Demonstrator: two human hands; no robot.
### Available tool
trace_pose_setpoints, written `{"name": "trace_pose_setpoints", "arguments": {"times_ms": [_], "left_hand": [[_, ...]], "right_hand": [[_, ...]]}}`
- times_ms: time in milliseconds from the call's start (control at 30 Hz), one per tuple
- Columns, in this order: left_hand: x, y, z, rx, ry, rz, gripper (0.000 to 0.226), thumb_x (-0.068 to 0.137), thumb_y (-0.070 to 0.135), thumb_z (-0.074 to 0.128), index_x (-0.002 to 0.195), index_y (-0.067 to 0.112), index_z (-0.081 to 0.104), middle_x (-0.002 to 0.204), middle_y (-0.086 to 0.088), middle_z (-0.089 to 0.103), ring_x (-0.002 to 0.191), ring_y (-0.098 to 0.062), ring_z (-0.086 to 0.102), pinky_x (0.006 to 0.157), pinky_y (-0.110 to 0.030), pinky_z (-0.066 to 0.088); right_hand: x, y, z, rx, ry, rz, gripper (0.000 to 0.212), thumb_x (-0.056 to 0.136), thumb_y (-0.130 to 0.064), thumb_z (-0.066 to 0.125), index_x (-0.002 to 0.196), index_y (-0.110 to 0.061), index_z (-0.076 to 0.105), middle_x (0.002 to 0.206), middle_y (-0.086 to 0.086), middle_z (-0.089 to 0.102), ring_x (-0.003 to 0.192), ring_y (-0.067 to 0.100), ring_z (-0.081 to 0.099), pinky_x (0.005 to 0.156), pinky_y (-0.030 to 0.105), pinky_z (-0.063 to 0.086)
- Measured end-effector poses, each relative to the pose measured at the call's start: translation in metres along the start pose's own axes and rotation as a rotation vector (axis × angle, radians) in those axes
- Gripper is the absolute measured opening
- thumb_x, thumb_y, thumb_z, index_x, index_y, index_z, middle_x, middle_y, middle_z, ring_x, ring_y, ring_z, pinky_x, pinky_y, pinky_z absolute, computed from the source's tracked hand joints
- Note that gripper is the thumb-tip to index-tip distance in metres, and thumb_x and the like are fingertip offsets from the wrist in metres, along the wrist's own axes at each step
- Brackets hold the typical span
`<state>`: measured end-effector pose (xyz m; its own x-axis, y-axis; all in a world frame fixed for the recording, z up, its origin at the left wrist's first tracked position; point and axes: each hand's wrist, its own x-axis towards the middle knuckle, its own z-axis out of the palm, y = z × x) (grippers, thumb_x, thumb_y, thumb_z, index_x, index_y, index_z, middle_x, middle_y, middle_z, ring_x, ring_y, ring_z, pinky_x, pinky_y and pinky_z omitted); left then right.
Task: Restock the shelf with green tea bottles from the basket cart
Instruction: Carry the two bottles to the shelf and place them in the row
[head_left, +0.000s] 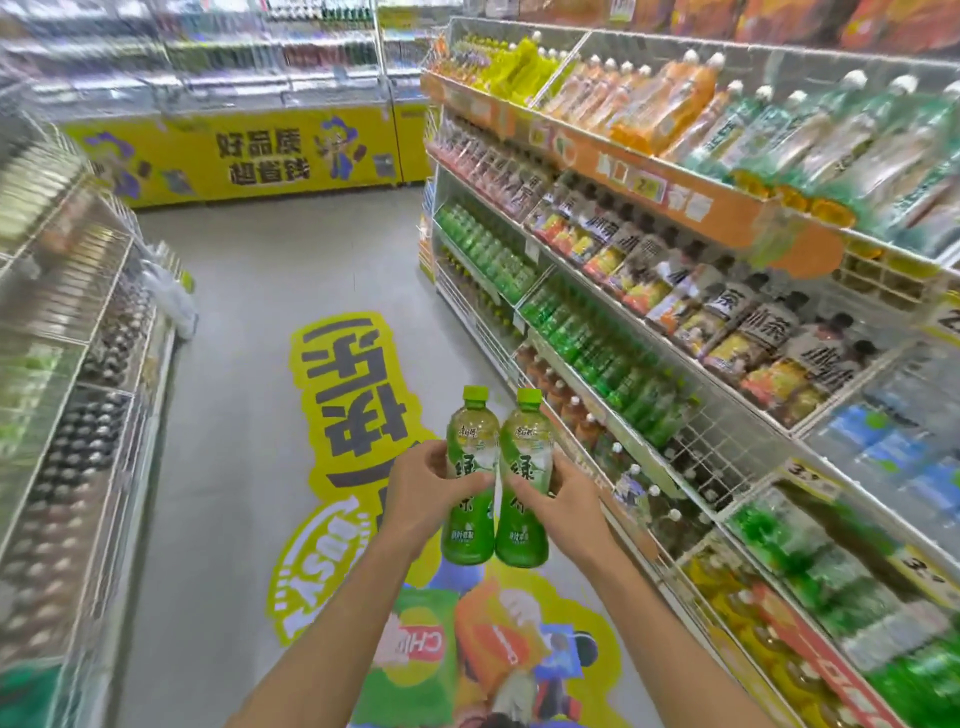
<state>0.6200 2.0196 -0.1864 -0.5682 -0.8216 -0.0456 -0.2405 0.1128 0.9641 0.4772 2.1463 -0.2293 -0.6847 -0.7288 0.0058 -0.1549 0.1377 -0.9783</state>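
Forearms, two, bare, rising from the bottom edge toward mid-frame. We list the left hand (423, 491) as curled round the left green tea bottle (469, 535), fingers wrapped across its label at mid-height. The right hand (560, 493) grips the right green tea bottle (522, 538) the same way.

Both bottles: upright, lime-green caps on top, clear shoulders, green lower bodies. They are held side by side, touching or nearly so, in the air over the aisle floor, just left of the shelf (675, 193).

We record that shelf along the right: tiered, white wire dividers, orange price strip on the upper tier. Contents, top down:
- orange and pale green drinks lying tilted
- dark-capped tea bottles with black lettering
- a row of green shelf bottles (587, 338)
- brown drinks lower down

We note a yellow floor sticker (358, 410) with grey characters beneath the held bottles, a yellow chest freezer (249, 156) at the aisle's far end, and a second shelving unit (78, 364) on the left, blurred.
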Motion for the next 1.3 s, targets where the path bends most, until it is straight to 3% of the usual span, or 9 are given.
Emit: {"name": "trace_pose_setpoints", "arguments": {"times_ms": [267, 400, 467, 600, 667, 833, 967, 1133, 1300], "left_hand": [[0.157, 0.017, 0.051, 0.112, -0.110, -0.011, 0.033, 0.063, 0.026, 0.094, 0.090, 0.022, 0.076, 0.083, 0.007, 0.077, 0.079, -0.011, 0.074, 0.075, -0.042, 0.062], [0.226, 0.026, 0.100, 0.134, -0.203, 0.007, 0.037, 0.061, 0.022, 0.095, 0.092, 0.021, 0.075, 0.083, 0.007, 0.078, 0.079, -0.010, 0.074, 0.075, -0.040, 0.062], [0.250, 0.026, 0.128, 0.147, -0.274, -0.002, 0.037, 0.060, 0.020, 0.095, 0.091, 0.019, 0.075, 0.082, 0.005, 0.078, 0.078, -0.012, 0.074, 0.074, -0.042, 0.062], [0.286, 0.024, 0.193, 0.178, -0.479, -0.016, 0.041, 0.054, 0.031, 0.093, 0.089, 0.018, 0.076, 0.082, 0.003, 0.078, 0.080, -0.018, 0.075, 0.074, -0.049, 0.061], [0.298, 0.024, 0.229, 0.175, -0.572, 0.004, 0.044, 0.051, 0.035, 0.092, 0.088, 0.017, 0.075, 0.081, 0.001, 0.078, 0.080, -0.019, 0.075, 0.073, -0.050, 0.061], [0.321, 0.014, 0.311, 0.159, -0.824, 0.030, 0.042, 0.051, 0.027, 0.092, 0.087, 0.014, 0.074, 0.083, -0.001, 0.078, 0.080, -0.022, 0.076, 0.076, -0.053, 0.061], [0.345, 0.004, 0.348, 0.169, -0.974, 0.036, 0.035, 0.055, 0.020, 0.093, 0.083, 0.016, 0.072, 0.081, -0.001, 0.078, 0.080, -0.023, 0.075, 0.076, -0.052, 0.061], [0.390, -0.004, 0.363, 0.216, -1.079, 0.028, 0.051, 0.049, 0.038, 0.095, 0.089, 0.017, 0.070, 0.084, -0.005, 0.076, 0.083, -0.030, 0.074, 0.074, -0.057, 0.059], [0.422, -0.014, 0.370, 0.246, -1.079, 0.076, 0.053, 0.046, 0.045, 0.092, 0.085, 0.020, 0.068, 0.086, -0.009, 0.074, 0.084, -0.033, 0.070, 0.075, -0.054, 0.059]], "right_hand": [[0.134, 0.017, -0.021, 0.117, 0.096, 0.040, 0.030, 0.088, -0.019, 0.079, 0.115, -0.018, 0.066, 0.102, -0.002, 0.076, 0.095, 0.014, 0.072, 0.078, 0.026, 0.056], [0.185, 0.027, -0.053, 0.134, 0.187, 0.049, 0.031, 0.089, -0.016, 0.078, 0.117, -0.019, 0.065, 0.103, -0.012, 0.075, 0.094, 0.004, 0.071, 0.074, 0.015, 0.051], [0.198, 0.037, -0.071, 0.136, 0.237, 0.089, 0.035, 0.088, -0.020, 0.079, 0.119, -0.019, 0.064, 0.105, -0.014, 0.075, 0.096, 0.002, 0.070, 0.075, 0.016, 0.052], [0.207, 0.067, -0.111, 0.071, 0.398, 0.185, 0.046, 0.080, -0.055, 0.078, 0.117, -0.031, 0.062, 0.105, -0.012, 0.072, 0.097, 0.005, 0.069, 0.083, 0.040, 0.057], [0.208, 0.082, -0.131, 0.052, 0.486, 0.232, 0.042, 0.083, -0.052, 0.078, 0.115, -0.031, 0.061, 0.105, -0.013, 0.072, 0.096, 0.005, 0.068, 0.084, 0.041, 0.057], [0.205, 0.107, -0.164, 0.060, 0.733, 0.335, 0.038, 0.086, -0.036, 0.080, 0.118, -0.030, 0.060, 0.106, -0.016, 0.073, 0.096, -0.001, 0.069, 0.080, 0.028, 0.055], [0.216, 0.119, -0.167, 0.061, 0.876, 0.409, 0.043, 0.084, -0.043, 0.081, 0.119, -0.028, 0.061, 0.109, -0.014, 0.073, 0.100, 0.002, 0.069, 0.084, 0.032, 0.057], [0.248, 0.111, -0.154, 0.071, 0.965, 0.451, 0.037, 0.086, -0.037, 0.080, 0.116, -0.029, 0.061, 0.107, -0.020, 0.071, 0.101, -0.002, 0.067, 0.080, 0.020, 0.052], [0.277, 0.124, -0.146, 0.048, 0.986, 0.441, 0.039, 0.090, -0.035, 0.077, 0.123, -0.024, 0.060, 0.117, -0.008, 0.069, 0.113, 0.010, 0.065, 0.093, 0.036, 0.054]]}}
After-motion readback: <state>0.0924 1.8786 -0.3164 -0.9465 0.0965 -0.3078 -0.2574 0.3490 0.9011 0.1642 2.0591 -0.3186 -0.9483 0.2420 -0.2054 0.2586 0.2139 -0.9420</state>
